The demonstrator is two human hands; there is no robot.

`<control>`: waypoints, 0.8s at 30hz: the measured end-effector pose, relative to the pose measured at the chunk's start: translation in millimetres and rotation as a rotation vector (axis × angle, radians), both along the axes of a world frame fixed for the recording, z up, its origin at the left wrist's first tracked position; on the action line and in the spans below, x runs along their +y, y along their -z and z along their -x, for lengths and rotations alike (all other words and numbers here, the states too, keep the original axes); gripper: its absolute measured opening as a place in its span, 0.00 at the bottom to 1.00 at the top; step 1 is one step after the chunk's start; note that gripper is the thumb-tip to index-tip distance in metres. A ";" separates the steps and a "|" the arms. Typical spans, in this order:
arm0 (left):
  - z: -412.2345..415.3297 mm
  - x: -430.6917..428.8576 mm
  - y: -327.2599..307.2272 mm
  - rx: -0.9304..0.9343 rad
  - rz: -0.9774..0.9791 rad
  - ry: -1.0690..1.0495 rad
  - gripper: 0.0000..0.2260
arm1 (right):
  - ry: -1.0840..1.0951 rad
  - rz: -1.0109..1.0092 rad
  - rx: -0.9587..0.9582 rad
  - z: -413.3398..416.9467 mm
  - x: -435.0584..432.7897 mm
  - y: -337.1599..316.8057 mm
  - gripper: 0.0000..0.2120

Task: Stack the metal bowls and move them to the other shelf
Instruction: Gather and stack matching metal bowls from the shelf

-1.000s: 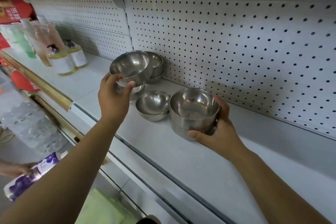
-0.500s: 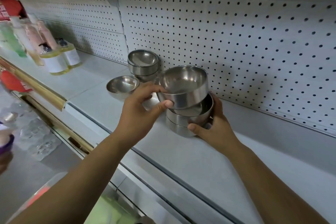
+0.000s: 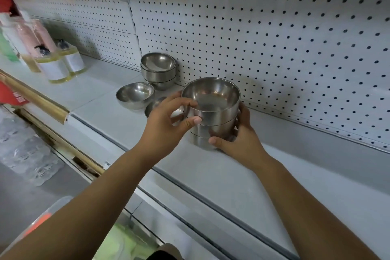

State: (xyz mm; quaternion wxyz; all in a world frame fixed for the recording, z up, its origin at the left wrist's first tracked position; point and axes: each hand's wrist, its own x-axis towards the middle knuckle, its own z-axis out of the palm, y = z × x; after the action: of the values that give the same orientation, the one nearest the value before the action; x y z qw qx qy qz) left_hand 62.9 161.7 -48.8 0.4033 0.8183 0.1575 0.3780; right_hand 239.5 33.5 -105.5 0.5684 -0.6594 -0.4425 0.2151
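A stack of three metal bowls (image 3: 211, 112) stands on the white shelf (image 3: 242, 175) near the pegboard. My left hand (image 3: 166, 124) grips the top bowl by its left side, thumb and fingers on the rim and wall. My right hand (image 3: 236, 139) holds the lower bowls of the stack from the right and front. A single metal bowl (image 3: 135, 95) sits to the left. Another bowl (image 3: 155, 105) is mostly hidden behind my left hand. A second stack of bowls (image 3: 158, 69) stands at the back against the pegboard.
Bottles of yellow liquid with white labels (image 3: 57, 65) and pink bottles (image 3: 35, 38) stand on the shelf at the far left. The perforated back wall (image 3: 274, 48) runs behind the bowls. A wooden rail (image 3: 35, 99) edges the left shelf section.
My left hand carried a bowl from the left group over to the right stack and set it down on top. My right hand stayed on the stack.
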 end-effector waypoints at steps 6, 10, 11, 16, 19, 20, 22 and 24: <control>-7.3 4.7 5.2 -0.007 0.171 0.066 0.23 | 0.037 0.018 -0.042 -6.9 -7.1 -1.8 0.60; -22.6 4.0 0.1 0.032 0.203 0.141 0.29 | 0.098 0.034 -0.064 -18.8 -19.4 -3.2 0.60; -26.1 3.5 -2.3 0.039 0.190 0.131 0.29 | 0.114 0.034 -0.062 -21.6 -20.6 -2.4 0.60; -41.9 39.8 -16.5 0.161 0.058 -0.197 0.18 | 0.177 0.042 -0.043 -28.2 -18.4 -0.5 0.61; -44.8 73.3 -27.1 0.175 -0.008 -0.380 0.15 | 0.197 0.034 -0.027 -27.5 -17.0 2.5 0.61; -44.9 84.6 -29.3 0.187 -0.027 -0.424 0.15 | 0.207 0.034 -0.026 -27.0 -16.8 3.2 0.61; -45.0 108.7 -30.4 0.275 -0.117 -0.480 0.17 | 0.221 0.027 -0.021 -24.8 -16.0 3.7 0.60; -48.3 134.7 -28.3 0.400 -0.209 -0.493 0.21 | 0.227 0.023 -0.021 -23.7 -15.3 5.3 0.60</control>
State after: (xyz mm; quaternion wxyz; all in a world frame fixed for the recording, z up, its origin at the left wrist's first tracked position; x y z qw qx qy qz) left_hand 111.3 296.5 -20.4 0.1746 0.8505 0.3870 0.3103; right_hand 263.2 18.2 -110.7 0.5770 -0.7140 -0.3682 0.1475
